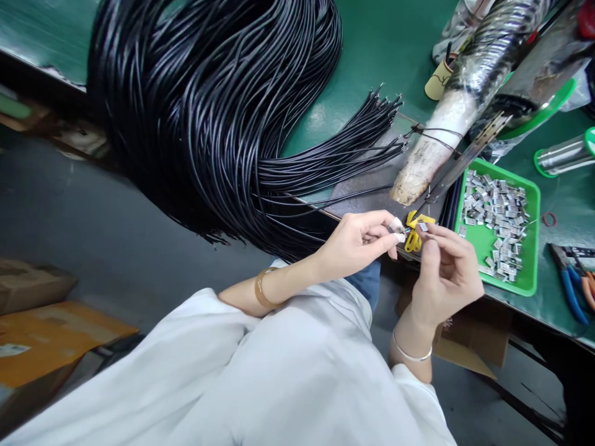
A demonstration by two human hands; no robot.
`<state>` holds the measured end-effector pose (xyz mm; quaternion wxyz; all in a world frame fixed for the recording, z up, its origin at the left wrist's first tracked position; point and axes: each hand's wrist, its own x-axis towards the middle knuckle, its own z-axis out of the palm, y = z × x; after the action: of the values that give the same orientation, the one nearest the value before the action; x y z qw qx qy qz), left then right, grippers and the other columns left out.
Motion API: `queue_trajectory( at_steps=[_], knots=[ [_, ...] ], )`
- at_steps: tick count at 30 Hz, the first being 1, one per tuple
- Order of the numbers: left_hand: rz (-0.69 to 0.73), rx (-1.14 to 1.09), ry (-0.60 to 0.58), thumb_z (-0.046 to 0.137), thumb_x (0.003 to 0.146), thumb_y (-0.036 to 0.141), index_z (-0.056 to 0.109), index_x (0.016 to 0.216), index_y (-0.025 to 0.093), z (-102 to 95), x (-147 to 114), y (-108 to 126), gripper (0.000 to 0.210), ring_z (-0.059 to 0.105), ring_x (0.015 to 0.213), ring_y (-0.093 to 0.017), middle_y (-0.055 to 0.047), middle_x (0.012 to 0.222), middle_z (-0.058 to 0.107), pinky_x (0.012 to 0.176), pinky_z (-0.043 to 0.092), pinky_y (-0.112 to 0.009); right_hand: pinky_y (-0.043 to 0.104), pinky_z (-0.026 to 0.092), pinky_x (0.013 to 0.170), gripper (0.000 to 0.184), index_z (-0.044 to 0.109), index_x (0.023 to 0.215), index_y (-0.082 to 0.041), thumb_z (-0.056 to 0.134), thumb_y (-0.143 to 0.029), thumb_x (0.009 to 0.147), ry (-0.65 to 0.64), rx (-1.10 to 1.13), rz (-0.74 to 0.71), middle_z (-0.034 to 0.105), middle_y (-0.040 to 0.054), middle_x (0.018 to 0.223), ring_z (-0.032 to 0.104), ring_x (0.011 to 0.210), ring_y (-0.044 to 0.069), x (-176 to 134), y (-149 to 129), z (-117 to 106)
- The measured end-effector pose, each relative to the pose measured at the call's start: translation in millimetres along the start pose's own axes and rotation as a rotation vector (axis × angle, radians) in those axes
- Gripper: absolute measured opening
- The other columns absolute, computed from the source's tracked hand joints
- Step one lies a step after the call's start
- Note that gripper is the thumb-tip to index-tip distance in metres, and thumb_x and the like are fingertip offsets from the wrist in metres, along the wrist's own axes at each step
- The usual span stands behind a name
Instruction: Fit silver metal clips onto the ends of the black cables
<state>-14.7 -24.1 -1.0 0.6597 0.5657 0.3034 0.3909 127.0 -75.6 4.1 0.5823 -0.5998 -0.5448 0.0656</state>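
Observation:
My left hand [357, 241] is closed in a pinch, with white wrapping on two fingertips. Between them sits a thin cable end [408, 231], its tip showing small wires; most of the cable is hidden by the hand. Thumb and fingers of my right hand [449, 266] close on a small silver metal connector [423, 227], just right of the cable end. Close behind both fingertips is a yellow fixture [411, 241] at the table edge. A large bundle of black cables [209, 111] drapes over the table, its ends spread toward the fixture.
A green tray [535, 248] on the right holds many loose metal connectors [495, 204]. Pliers [569, 285] lie beyond it, near a solder spool [564, 155]. A plastic-wrapped duct [446, 124] slants down over the table [372, 43]. Cardboard boxes [60, 341] stand at lower left.

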Motion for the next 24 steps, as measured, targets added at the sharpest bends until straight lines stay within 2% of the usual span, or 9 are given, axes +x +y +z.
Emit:
queue_trajectory(
  at_steps=[2,4,7,10,12,15,19,24],
  knots=[
    [-0.042,-0.065,0.021,0.062,0.092,0.031,0.055,0.104,0.015,-1.2,1.4,0.7,0.021,0.058,0.052,-0.007,0.0,0.066,0.07,0.055,0.043,-0.017,0.04,0.064,0.079,0.015,0.068,0.101,-0.019,0.061,-0.012,0.09,0.053,-0.006,-0.094,0.075,0.0053,0.102,0.074,0.094,0.02,-0.6,0.2,-0.2],
    [-0.055,-0.062,0.02,0.063,0.091,0.031,0.054,0.111,0.016,-1.7,2.0,0.5,0.026,0.058,0.052,-0.007,0.001,0.064,0.067,0.054,0.042,-0.018,0.038,0.065,0.078,0.018,0.067,0.103,-0.021,0.062,-0.01,0.089,0.048,-0.038,-0.203,0.075,0.004,0.103,0.075,0.094,0.02,-2.2,0.6,-0.5],
    [-0.059,-0.03,0.005,0.064,0.091,0.03,0.06,0.102,0.013,-1.6,3.2,-0.2,0.021,0.053,0.051,-0.006,0.002,0.06,0.061,0.052,0.038,-0.019,0.032,0.064,0.077,0.02,0.068,0.095,-0.021,0.071,-0.007,0.081,0.002,-0.147,-0.303,0.077,0.0019,0.099,0.076,0.088,0.017,-4.5,2.5,0.0],
    [-0.054,-0.046,0.028,0.065,0.088,0.027,0.064,0.089,0.011,-1.9,6.4,-1.8,0.016,0.04,0.049,-0.004,0.006,0.056,0.049,0.05,0.031,-0.018,0.031,0.063,0.076,0.021,0.068,0.093,-0.02,0.072,-0.006,0.079,0.024,-0.126,-0.242,0.077,0.0018,0.095,0.075,0.086,0.017,-4.4,6.3,1.6],
    [-0.052,-0.071,0.031,0.065,0.087,0.025,0.065,0.087,0.011,-2.6,9.4,-3.4,0.015,0.034,0.05,-0.003,0.007,0.057,0.042,0.049,0.028,-0.018,0.031,0.063,0.073,0.017,0.067,0.093,-0.019,0.07,-0.008,0.082,0.038,-0.052,-0.154,0.076,0.0026,0.094,0.075,0.087,0.017,-3.5,8.5,2.4],
    [-0.056,-0.101,0.021,0.067,0.086,0.028,0.068,0.088,0.01,-3.6,13.6,-6.1,0.018,0.03,0.051,-0.003,0.007,0.057,0.038,0.048,0.026,-0.019,0.033,0.063,0.074,0.011,0.065,0.092,-0.019,0.068,-0.012,0.084,-0.009,0.001,-0.083,0.076,0.0043,0.095,0.075,0.09,0.018,-2.7,10.3,1.7],
    [-0.065,-0.122,0.042,0.071,0.081,0.03,0.07,0.086,0.01,-4.0,17.3,-7.5,0.02,0.033,0.052,-0.004,0.006,0.057,0.043,0.049,0.028,-0.019,0.037,0.064,0.082,0.011,0.065,0.089,-0.021,0.07,-0.014,0.083,-0.082,-0.112,-0.137,0.077,0.0038,0.098,0.076,0.091,0.019,-3.4,11.9,-1.3],
    [-0.05,-0.134,0.071,0.071,0.078,0.022,0.069,0.079,0.01,-3.5,20.1,-5.1,0.013,0.039,0.053,-0.004,0.004,0.059,0.05,0.051,0.033,-0.017,0.031,0.064,0.08,0.018,0.064,0.091,-0.023,0.071,-0.01,0.08,-0.077,-0.185,-0.302,0.078,0.0005,0.098,0.077,0.089,0.018,-3.1,15.1,-0.5]
  ],
)
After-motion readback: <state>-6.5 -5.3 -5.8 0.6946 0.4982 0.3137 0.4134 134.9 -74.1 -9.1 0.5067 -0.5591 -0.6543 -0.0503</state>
